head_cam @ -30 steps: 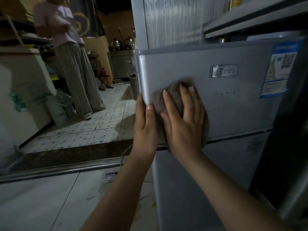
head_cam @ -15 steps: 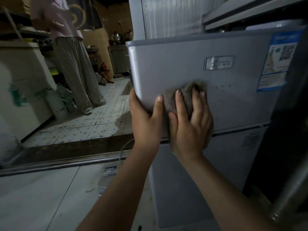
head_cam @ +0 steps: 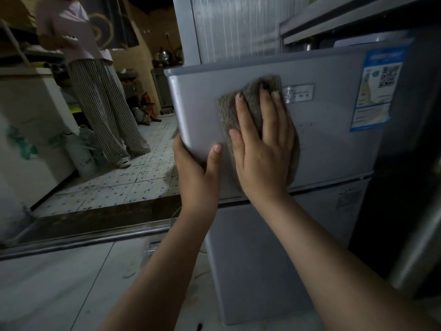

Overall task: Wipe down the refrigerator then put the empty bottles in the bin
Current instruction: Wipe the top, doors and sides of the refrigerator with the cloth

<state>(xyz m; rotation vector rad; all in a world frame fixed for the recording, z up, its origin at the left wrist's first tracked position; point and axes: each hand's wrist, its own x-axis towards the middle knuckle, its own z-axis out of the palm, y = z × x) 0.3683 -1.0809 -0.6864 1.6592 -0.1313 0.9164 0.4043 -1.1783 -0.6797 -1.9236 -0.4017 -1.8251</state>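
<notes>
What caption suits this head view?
The right hand presses a grey cloth on the refrigerator's upper door while the left hand grips its edge.

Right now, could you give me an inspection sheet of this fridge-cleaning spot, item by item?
Surface: grey upper door of the refrigerator, faint specks right of the cloth; blue label at its top right.
Job's things: cloth flat on the door; nothing else seen.
Clutter: clear plastic item on the near floor, possibly a bottle.
Grips: left hand holds the door's left edge; right hand presses the cloth, fingers straight.
Cables: thin pale cord beside the refrigerator, ends hidden.
Surroundings: a person in striped trousers stands on the tiled floor; white chest at left.
</notes>
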